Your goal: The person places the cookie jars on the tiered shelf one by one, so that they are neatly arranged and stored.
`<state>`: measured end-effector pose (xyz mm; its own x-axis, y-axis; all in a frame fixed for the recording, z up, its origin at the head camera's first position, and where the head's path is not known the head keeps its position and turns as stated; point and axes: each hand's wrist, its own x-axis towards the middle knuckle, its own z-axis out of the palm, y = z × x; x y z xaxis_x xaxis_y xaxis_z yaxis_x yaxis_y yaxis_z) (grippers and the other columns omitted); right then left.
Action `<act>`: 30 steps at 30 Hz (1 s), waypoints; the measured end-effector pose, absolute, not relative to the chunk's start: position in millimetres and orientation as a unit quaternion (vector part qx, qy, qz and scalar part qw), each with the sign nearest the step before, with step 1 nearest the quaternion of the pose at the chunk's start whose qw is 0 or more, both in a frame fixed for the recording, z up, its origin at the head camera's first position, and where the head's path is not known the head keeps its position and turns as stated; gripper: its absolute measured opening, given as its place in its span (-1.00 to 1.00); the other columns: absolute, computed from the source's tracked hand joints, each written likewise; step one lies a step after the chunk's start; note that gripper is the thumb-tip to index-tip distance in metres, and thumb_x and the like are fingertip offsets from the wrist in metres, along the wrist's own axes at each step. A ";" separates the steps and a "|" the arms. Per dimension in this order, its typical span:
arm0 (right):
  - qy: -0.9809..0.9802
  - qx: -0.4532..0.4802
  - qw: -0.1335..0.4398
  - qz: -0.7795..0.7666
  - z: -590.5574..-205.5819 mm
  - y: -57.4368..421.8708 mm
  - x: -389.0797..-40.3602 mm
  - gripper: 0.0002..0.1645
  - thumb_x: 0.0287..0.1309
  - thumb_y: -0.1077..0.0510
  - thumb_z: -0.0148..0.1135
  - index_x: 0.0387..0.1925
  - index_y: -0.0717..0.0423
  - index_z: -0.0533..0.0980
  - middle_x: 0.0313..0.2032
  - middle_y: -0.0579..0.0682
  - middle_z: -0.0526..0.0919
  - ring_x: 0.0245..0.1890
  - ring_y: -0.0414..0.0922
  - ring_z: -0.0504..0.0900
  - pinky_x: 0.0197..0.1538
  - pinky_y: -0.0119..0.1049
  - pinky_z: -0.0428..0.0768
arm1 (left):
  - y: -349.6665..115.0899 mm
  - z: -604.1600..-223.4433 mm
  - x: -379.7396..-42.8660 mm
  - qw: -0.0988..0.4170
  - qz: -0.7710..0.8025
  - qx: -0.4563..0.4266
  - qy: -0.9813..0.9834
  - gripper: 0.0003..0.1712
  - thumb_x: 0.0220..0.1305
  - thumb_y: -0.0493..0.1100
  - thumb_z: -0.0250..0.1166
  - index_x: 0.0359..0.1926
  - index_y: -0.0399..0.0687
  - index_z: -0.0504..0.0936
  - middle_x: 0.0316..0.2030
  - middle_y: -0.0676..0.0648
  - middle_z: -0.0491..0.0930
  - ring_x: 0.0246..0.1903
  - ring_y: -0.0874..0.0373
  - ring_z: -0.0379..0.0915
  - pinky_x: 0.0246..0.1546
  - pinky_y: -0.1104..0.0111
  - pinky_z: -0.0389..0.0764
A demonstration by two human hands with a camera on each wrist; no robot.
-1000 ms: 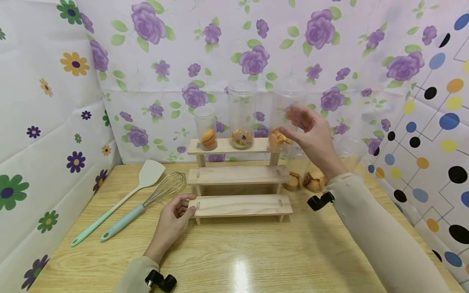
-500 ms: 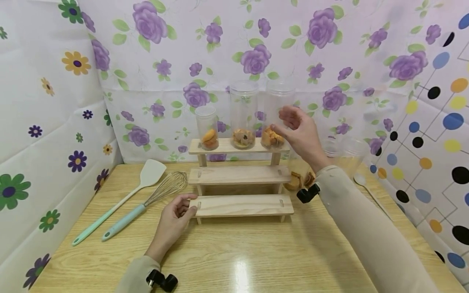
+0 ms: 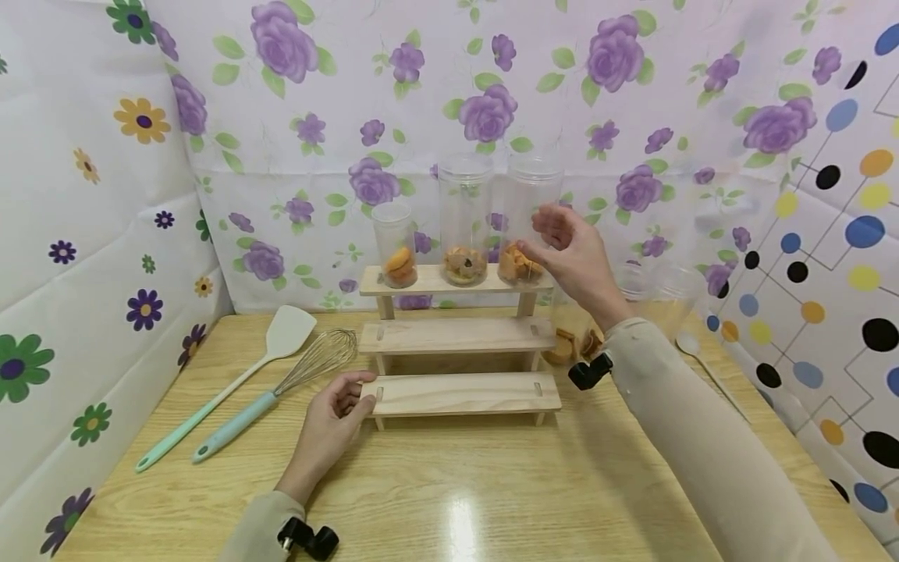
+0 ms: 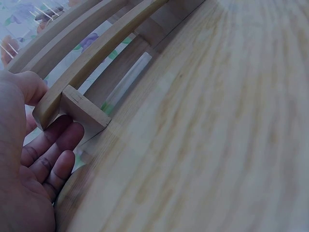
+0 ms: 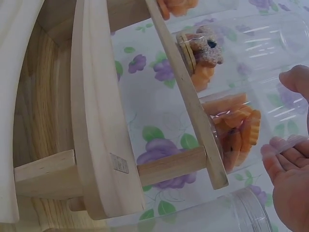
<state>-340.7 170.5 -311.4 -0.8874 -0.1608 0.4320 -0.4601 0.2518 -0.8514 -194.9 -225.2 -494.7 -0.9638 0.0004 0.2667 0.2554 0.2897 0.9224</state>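
Right grip (image 3: 574,254) around tall jar (image 3: 520,207), upright, long axis vertical

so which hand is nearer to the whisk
The left hand: it holds the lowest shelf, just beside the whisk. The right hand is farther off, at the rightmost jar on the top shelf.

room before lower shelf (image 3: 460,393), jars (image 3: 467,226) blocking top shelf (image 3: 430,279)

No text, label, brand or number can be read, neither on the clear jar (image 3: 518,211) at the right fingers (image 3: 550,218) nor on the wooden rack (image 3: 460,394) at the left fingers (image 3: 357,378).
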 end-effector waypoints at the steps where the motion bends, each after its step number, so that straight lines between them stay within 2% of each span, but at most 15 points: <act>1: -0.781 0.199 0.130 0.577 -311.8 170.6 -340.3 -0.08 0.41 -0.01 0.58 0.59 0.23 0.38 0.49 0.13 0.55 0.53 0.06 0.51 0.60 -0.08 0.41 | -225.2 -494.7 -194.9 0.108 -0.590 -0.080 -0.796 -0.68 0.58 -0.25 0.41 0.27 -0.02 0.73 -0.19 -0.18 0.63 -0.31 0.14 0.53 -0.28 0.43 0.55; 9: -0.779 0.187 0.140 0.582 -318.8 174.4 -334.3 0.08 0.36 -0.03 0.63 0.69 0.19 0.27 0.58 0.20 0.43 0.61 0.05 0.41 0.63 -0.15 0.36 | -224.5 -495.0 -195.6 0.103 -0.591 -0.082 -0.796 -0.68 0.58 -0.24 0.41 0.28 -0.02 0.73 -0.19 -0.19 0.65 -0.30 0.14 0.55 -0.27 0.42 0.56; 14: -0.770 0.193 0.165 0.585 -315.3 177.6 -330.5 0.12 0.35 0.04 0.64 0.72 0.23 0.21 0.60 0.20 0.41 0.63 0.07 0.39 0.63 -0.17 0.35 | -224.5 -495.8 -195.1 0.101 -0.589 -0.083 -0.797 -0.68 0.60 -0.22 0.40 0.28 -0.03 0.72 -0.18 -0.20 0.65 -0.30 0.13 0.56 -0.26 0.41 0.57; 24: -0.750 0.194 0.214 0.595 -298.7 194.5 -310.8 0.09 0.32 0.14 0.65 0.71 0.16 0.25 0.58 0.12 0.47 0.60 0.03 0.44 0.61 -0.21 0.38 | -224.8 -496.1 -194.2 0.101 -0.590 -0.075 -0.797 -0.68 0.60 -0.23 0.39 0.28 -0.04 0.72 -0.18 -0.19 0.65 -0.29 0.13 0.55 -0.25 0.42 0.57; 30: -0.733 0.204 0.272 0.589 -300.8 220.5 -292.4 0.06 0.25 0.31 0.65 0.68 0.13 0.32 0.55 0.12 0.50 0.58 0.03 0.46 0.60 -0.23 0.39 | -225.1 -496.8 -195.3 0.103 -0.588 -0.079 -0.798 -0.68 0.60 -0.21 0.39 0.28 -0.02 0.72 -0.17 -0.19 0.64 -0.30 0.13 0.55 -0.26 0.41 0.57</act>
